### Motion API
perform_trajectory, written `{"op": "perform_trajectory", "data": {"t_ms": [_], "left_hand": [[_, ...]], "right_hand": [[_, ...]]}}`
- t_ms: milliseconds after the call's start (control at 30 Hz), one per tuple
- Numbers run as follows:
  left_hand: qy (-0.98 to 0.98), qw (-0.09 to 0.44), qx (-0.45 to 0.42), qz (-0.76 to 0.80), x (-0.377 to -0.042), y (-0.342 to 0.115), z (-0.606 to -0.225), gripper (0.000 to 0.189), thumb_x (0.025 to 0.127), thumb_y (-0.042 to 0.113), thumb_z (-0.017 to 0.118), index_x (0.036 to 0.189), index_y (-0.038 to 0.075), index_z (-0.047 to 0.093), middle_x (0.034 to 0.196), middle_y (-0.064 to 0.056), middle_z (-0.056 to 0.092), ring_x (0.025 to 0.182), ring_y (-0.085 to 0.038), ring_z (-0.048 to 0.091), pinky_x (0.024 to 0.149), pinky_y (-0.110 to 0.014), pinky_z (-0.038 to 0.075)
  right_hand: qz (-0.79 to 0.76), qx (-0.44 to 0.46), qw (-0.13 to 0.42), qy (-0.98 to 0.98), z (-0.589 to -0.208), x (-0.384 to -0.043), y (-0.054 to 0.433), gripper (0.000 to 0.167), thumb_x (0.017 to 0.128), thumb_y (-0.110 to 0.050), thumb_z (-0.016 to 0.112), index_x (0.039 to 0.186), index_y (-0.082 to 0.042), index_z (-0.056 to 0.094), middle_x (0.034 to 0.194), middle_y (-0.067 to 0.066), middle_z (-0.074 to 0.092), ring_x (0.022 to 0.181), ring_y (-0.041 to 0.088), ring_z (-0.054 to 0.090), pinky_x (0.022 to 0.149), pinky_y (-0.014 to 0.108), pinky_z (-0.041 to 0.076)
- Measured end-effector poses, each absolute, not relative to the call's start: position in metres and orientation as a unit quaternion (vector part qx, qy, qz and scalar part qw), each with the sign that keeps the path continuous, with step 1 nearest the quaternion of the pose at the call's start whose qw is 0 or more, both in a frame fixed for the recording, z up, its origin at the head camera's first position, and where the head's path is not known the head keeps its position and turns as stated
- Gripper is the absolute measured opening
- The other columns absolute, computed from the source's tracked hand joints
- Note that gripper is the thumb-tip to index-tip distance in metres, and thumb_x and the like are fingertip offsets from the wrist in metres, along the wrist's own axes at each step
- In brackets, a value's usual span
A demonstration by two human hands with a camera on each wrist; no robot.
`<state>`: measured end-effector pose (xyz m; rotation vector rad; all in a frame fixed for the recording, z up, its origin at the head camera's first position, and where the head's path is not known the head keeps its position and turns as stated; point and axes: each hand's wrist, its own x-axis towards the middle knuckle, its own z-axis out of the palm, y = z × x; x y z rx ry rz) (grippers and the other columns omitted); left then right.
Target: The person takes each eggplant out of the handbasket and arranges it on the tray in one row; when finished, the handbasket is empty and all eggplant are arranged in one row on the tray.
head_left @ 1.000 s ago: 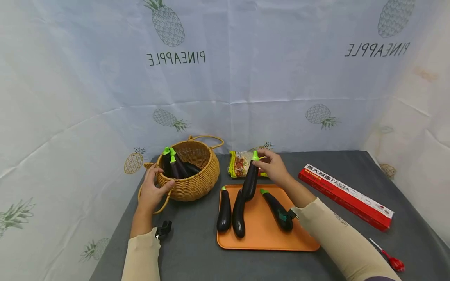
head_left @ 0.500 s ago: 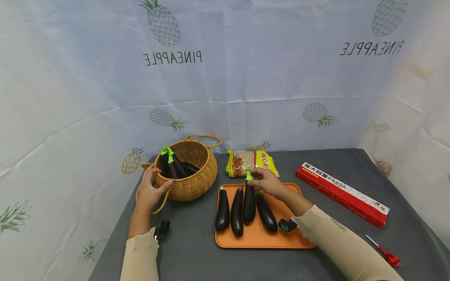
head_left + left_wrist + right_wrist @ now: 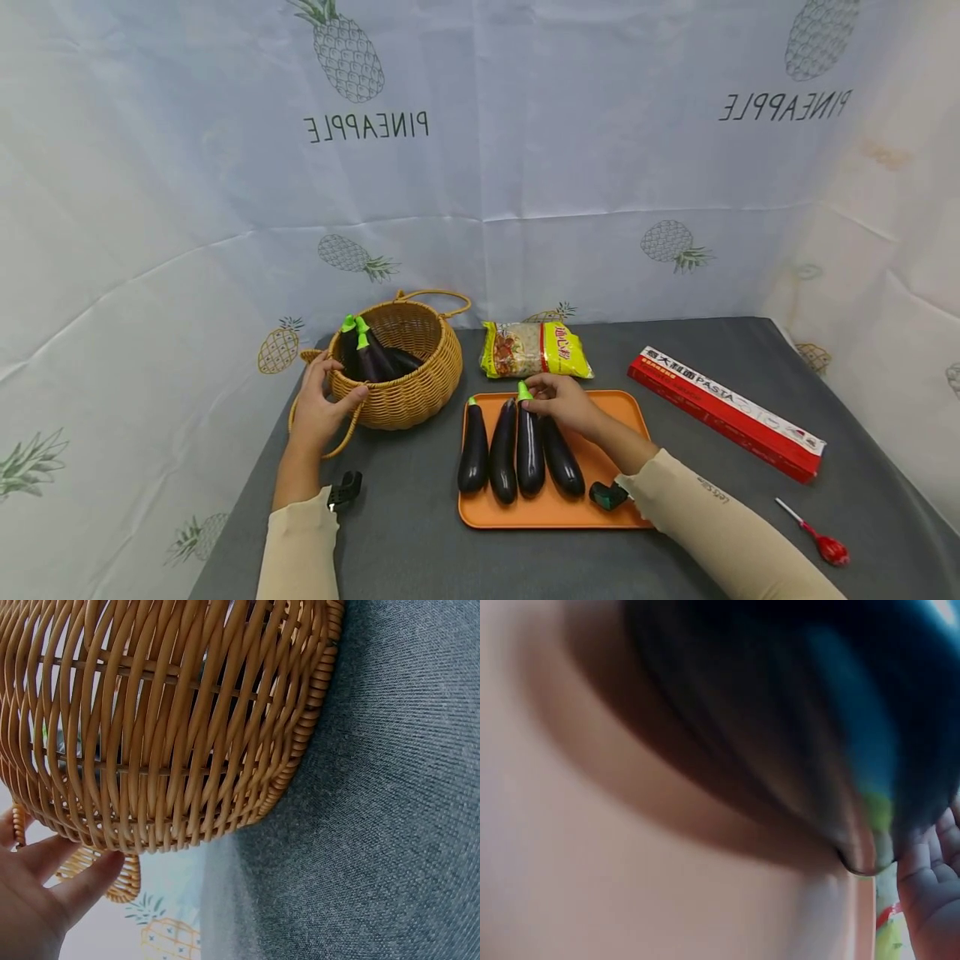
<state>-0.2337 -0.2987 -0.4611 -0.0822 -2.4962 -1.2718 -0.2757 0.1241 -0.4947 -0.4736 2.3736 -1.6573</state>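
Observation:
My left hand (image 3: 321,404) rests against the left side of a wicker basket (image 3: 420,400), fingers at the rim and thumb spread along its front. In the left wrist view the fingertips touch the woven wall (image 3: 165,750). Several eggplants (image 3: 378,358) with green stems lean inside the basket. With my right hand (image 3: 566,404) I pinch the green stem end of an eggplant (image 3: 530,458), which lies along the orange tray (image 3: 555,518). Two eggplants lie to its left and another eggplant (image 3: 564,467) to its right, its top behind my hand. A dark eggplant blurs the right wrist view.
Behind the tray lies a yellow bag of dry food (image 3: 536,350). A long red pasta box (image 3: 727,412) sits to the right, with a red lollipop (image 3: 828,548) nearer the front. The basket's handle loop (image 3: 442,293) stands up at the back. A pineapple-print cloth (image 3: 562,167) hangs behind.
My right hand has lowered the held eggplant onto the tray, between two others, moving nearer and slightly left. The eggplants on the tray now lie more side by side. The left hand stays at the basket.

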Motion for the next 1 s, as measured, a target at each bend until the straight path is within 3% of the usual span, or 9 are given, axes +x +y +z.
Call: {"op": "perform_trajectory", "data": {"t_ms": [300,667,833,1000], "left_hand": [[-0.880,0.164,-0.023,-0.445,-0.232,-0.299,-0.462,0.065,0.086,0.043,0.073,0.130,0.005,0.043,0.160,-0.006,0.014,0.143,-0.037,0.018,0.106,-0.060,0.029],[-0.885,0.161,-0.016,-0.437,-0.231,-0.301,-0.464,0.066,0.086,0.045,0.073,0.129,0.006,0.043,0.160,-0.008,0.014,0.143,-0.039,0.018,0.106,-0.059,0.030],[-0.884,0.162,-0.018,-0.438,-0.232,-0.301,-0.462,0.065,0.086,0.045,0.072,0.129,0.006,0.043,0.160,-0.007,0.014,0.143,-0.038,0.017,0.106,-0.060,0.030],[-0.882,0.159,-0.029,-0.442,-0.234,-0.299,-0.459,0.066,0.086,0.044,0.072,0.130,0.005,0.043,0.160,-0.008,0.012,0.143,-0.039,0.017,0.105,-0.061,0.029]], "right_hand": [[-0.568,-0.138,0.070,0.808,-0.499,-0.270,0.122,0.035,0.086,-0.013,0.076,0.118,-0.005,0.064,0.101,0.006,0.064,0.089,0.020,0.061,0.070,0.033,0.053],[-0.592,-0.144,0.074,0.789,-0.497,-0.264,0.121,0.041,0.086,-0.005,0.071,0.124,0.004,0.059,0.106,0.010,0.063,0.091,0.023,0.059,0.074,0.035,0.053],[-0.575,-0.166,0.074,0.798,-0.477,-0.270,0.117,0.040,0.088,-0.007,0.070,0.125,0.003,0.059,0.108,0.015,0.062,0.091,0.024,0.059,0.075,0.041,0.054],[-0.530,-0.219,0.048,0.818,-0.436,-0.289,0.099,0.034,0.090,-0.014,0.071,0.123,-0.006,0.063,0.108,0.011,0.064,0.094,0.021,0.061,0.078,0.040,0.053]]}}
